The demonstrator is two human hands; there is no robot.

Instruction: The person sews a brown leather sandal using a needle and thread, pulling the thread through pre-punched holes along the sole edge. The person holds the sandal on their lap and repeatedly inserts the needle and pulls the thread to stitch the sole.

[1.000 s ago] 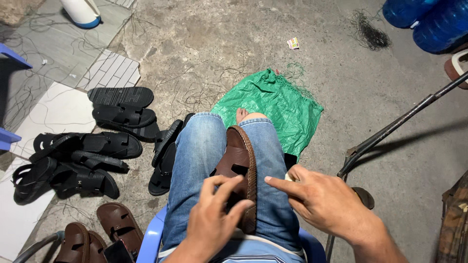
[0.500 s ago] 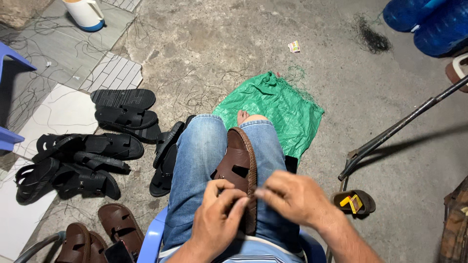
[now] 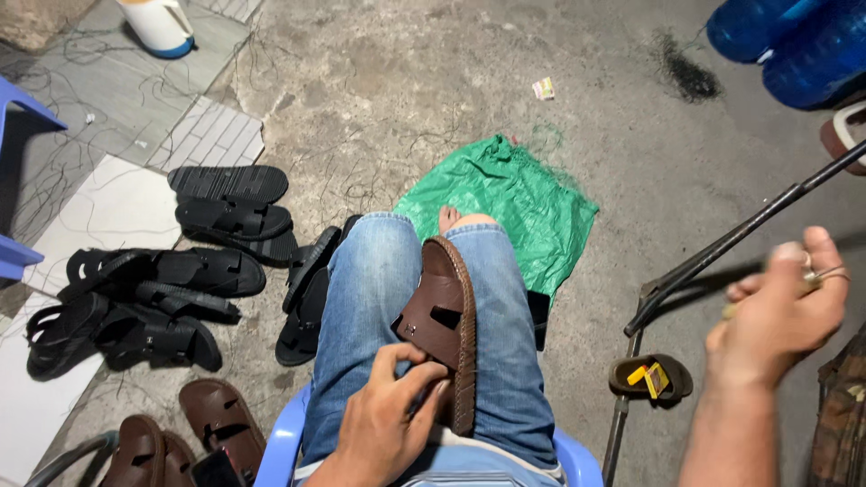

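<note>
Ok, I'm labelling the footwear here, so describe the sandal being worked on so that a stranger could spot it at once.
Find the blue-jeaned legs in mid-frame. Across the lap lies a brown leather sandal with a stitched edge, its heel end gripped by the left hand. The other sandals all lie on the floor; this one alone is on the lap.

The left hand (image 3: 388,419) lay low over the lap, palm down, its fingers (image 3: 424,374) curled and pressed together in a loose grip, the forearm running back toward the body at the bottom edge of the view. The right hand (image 3: 780,311) was raised well off to the right side, wrist bent, fingers curled inward and thumb up, pinching something too small to tell; its forearm rose from below.
</note>
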